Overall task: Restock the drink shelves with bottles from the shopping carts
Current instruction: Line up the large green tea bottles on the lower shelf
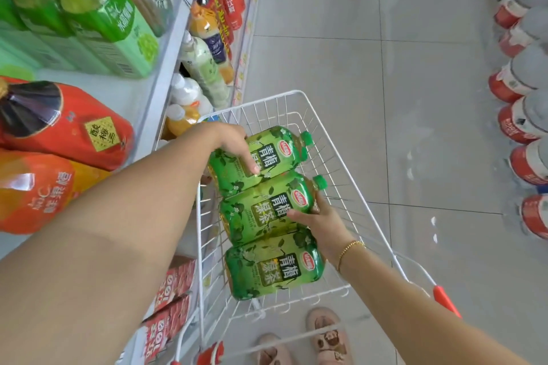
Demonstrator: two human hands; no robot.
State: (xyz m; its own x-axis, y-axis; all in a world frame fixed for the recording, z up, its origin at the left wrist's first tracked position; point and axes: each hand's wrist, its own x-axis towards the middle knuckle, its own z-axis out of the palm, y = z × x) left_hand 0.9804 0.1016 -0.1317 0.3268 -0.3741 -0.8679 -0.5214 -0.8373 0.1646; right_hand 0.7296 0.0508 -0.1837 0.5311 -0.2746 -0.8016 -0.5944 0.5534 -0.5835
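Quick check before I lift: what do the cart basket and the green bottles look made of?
Cart basket: thin metal wire in a grid, probably steel, with a glossy white coating. Green bottles: glossy see-through plastic, likely PET, with printed film labels and green plastic caps. The left hand grips the far bottle, and the right hand grips the middle bottle.

Green leaf-printed tea bottles (252, 216); white cart (267, 97); far bottles (510, 123) seemingly red-labelled.
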